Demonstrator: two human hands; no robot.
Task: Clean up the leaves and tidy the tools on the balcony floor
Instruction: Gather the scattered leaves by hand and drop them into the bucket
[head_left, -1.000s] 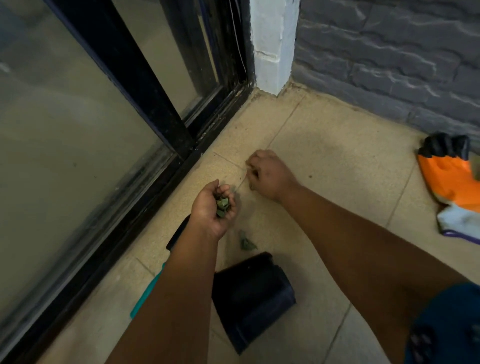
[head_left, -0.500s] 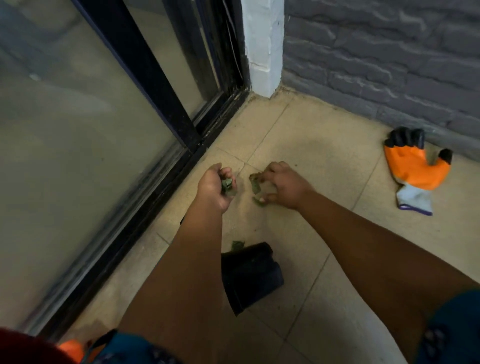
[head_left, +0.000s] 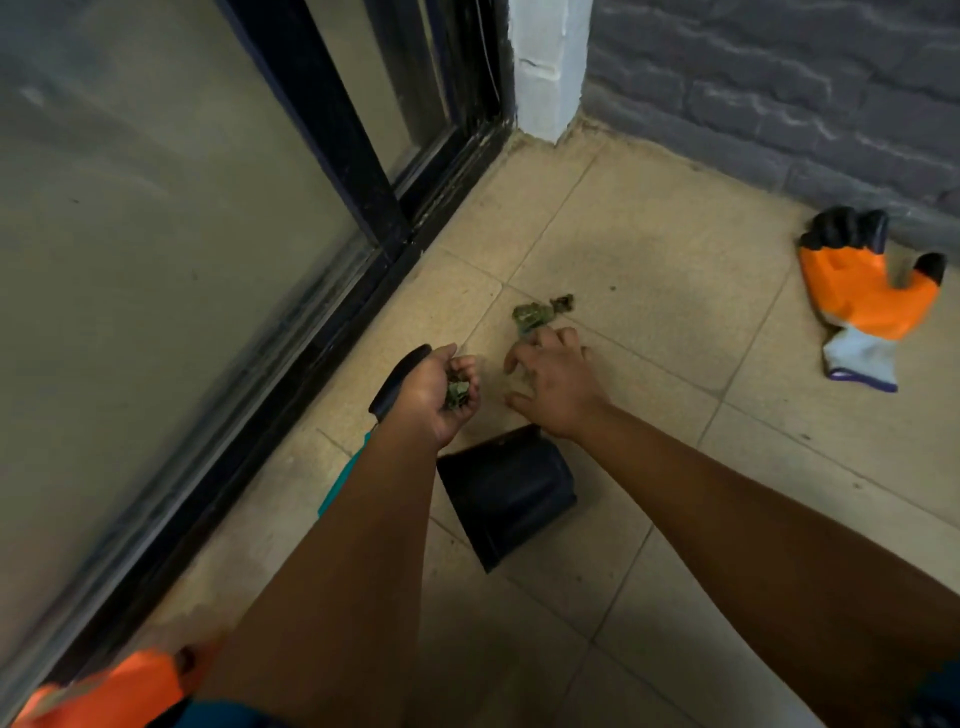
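A small bunch of gathered leaves (head_left: 457, 392) is cupped in the curled left hand (head_left: 434, 397), apparently kept as a collecting palm. The right hand (head_left: 553, 382) is spread, fingers loose, nothing gripped, just short of the loose leaves (head_left: 537, 313) left on the floor tiles (head_left: 649, 249) near the door-track corner. A black pot (head_left: 511, 499) lies tipped beneath the wrists.

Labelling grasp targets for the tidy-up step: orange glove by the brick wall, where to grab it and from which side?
Take the orange glove at its grey-white cuff, coming from above on the near side. It lies flat on the tile floor with its black fingertips toward the brick wall, so the cuff is the closest, unobstructed end. A pinch there should lift it whole.
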